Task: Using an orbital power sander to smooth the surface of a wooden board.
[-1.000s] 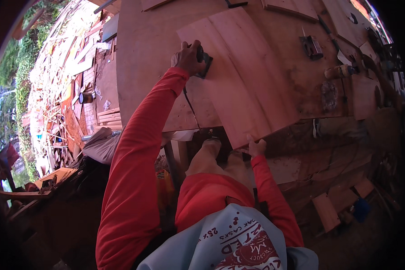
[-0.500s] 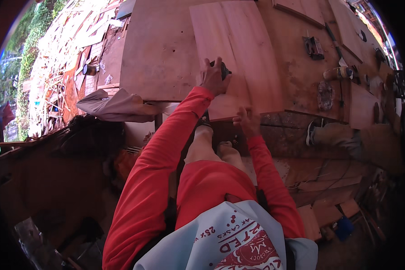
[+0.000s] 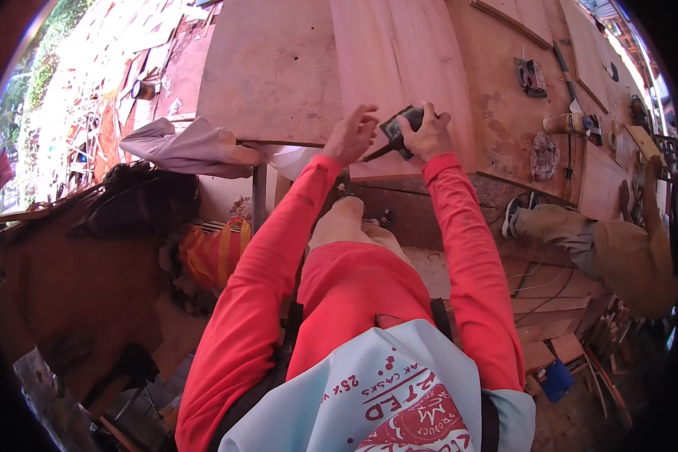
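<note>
My right hand (image 3: 429, 135) grips a dark, block-shaped hand tool (image 3: 401, 131), its exact kind unclear. The tool is tilted above a long pale wooden board (image 3: 399, 56), and a narrow dark part points from it down toward my left hand. Just left of the tool is my left hand (image 3: 352, 135), raised with its fingers loosely apart and nothing in them. The board lies lengthwise on a broad, worn wooden work table (image 3: 271, 75), its near end by my hands.
A grey cloth (image 3: 188, 151) hangs at the table's left corner. To the right lie a small dark box-like thing (image 3: 531, 77), a cylindrical container (image 3: 569, 123) and a clear plastic bundle (image 3: 544, 156). Another person's leg (image 3: 557, 226) extends from the right. Wood scraps (image 3: 105, 98) cover the ground at far left.
The dark tool has passed from my left hand on the board to my right hand, lifted. My left hand has let go; my right hand has moved up and forward.
</note>
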Demonstrator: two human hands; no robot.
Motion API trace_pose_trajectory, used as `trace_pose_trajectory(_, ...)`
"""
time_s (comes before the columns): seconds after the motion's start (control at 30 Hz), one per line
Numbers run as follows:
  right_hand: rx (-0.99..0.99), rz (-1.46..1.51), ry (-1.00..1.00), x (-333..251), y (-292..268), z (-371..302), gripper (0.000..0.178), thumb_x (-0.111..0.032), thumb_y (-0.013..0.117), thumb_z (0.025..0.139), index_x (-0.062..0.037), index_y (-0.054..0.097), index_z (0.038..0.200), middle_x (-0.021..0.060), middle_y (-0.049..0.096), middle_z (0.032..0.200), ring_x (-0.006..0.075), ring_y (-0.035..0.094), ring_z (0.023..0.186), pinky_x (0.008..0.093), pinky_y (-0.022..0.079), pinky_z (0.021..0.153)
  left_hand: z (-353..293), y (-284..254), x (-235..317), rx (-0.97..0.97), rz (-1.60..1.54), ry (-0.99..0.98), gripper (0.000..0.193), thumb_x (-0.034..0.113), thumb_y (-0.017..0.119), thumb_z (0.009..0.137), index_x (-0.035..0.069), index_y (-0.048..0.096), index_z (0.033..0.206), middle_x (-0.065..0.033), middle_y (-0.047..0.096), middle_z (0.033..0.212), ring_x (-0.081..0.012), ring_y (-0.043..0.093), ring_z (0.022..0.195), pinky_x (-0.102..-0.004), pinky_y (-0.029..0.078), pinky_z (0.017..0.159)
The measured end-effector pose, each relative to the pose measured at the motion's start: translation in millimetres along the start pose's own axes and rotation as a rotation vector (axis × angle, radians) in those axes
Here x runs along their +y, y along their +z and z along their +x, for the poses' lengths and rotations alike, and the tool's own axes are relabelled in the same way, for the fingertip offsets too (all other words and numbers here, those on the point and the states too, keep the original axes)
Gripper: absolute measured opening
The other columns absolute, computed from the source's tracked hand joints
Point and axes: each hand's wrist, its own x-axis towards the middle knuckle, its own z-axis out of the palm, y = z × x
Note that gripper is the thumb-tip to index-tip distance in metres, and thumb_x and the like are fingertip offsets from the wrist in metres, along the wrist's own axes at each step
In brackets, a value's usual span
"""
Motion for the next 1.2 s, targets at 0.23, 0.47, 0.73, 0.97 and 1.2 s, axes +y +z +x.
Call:
trace_pose_trajectory(0.23, 0.024, -0.176, -0.275, 35, -1, -9, 0.076, -0.027, 0.074, 0.076, -0.0050, 0.037, 0.139, 0.0271, 0.040, 0.130, 0.0473, 0.059, 0.108, 0.0503, 0.054, 0.091, -70, -15, -118, 0.383, 0.211, -0.086, 0.031, 0.021, 0.060, 0.096, -0.002, 0.056, 0.117, -0.0208, 0.070, 0.097, -0.0335, 0.071, 0.084, -0.0411, 0.056, 0.079)
trace_pose_trajectory(0.47, -0.035, -0.280, -0.589, 40, -36, -1, 0.076, -0.018, 0.076, 0.072, -0.0065, 0.040, 0.137, 0.0179, 0.042, 0.129, 0.0444, 0.054, 0.109, 0.0517, 0.050, 0.092, -79, 9, -93, 0.087, 0.108, -0.407, 0.039, 0.027, 0.066, 0.096, -0.005, 0.057, 0.116, -0.0117, 0.070, 0.084, -0.0184, 0.070, 0.066, -0.0309, 0.055, 0.060)
trace_pose_trajectory(0.73, 0.050, -0.404, -0.487, 46, -38, 12, 0.082, -0.016, 0.080, 0.071, -0.0099, 0.040, 0.142, 0.0167, 0.043, 0.128, 0.0418, 0.054, 0.112, 0.0488, 0.052, 0.091, -68, 16, -110, 0.313, -0.114, -0.353, 0.036, 0.027, 0.073, 0.089, -0.007, 0.062, 0.097, -0.0106, 0.068, 0.077, -0.0154, 0.065, 0.053, -0.0308, 0.051, 0.047)
trace_pose_trajectory(0.97, -0.043, -0.316, -0.648, 58, -46, 14, 0.080, -0.016, 0.081, 0.071, -0.0094, 0.041, 0.140, 0.0165, 0.046, 0.129, 0.0430, 0.057, 0.111, 0.0469, 0.053, 0.092, -46, -56, -98, 0.613, 0.092, -0.383, 0.037, 0.024, 0.081, 0.084, -0.003, 0.058, 0.095, -0.0104, 0.066, 0.074, -0.0171, 0.067, 0.055, -0.0307, 0.051, 0.047)
trace_pose_trajectory(1.2, -0.102, -0.331, -0.700, 14, -26, 44, 0.081, -0.016, 0.082, 0.069, -0.0168, 0.042, 0.140, 0.0144, 0.047, 0.127, 0.0431, 0.060, 0.108, 0.0489, 0.055, 0.088, -63, -60, -131, 0.897, -0.482, -0.478, 0.038, 0.032, 0.076, 0.088, 0.001, 0.056, 0.093, -0.0076, 0.061, 0.074, -0.0179, 0.061, 0.051, -0.0299, 0.051, 0.045)
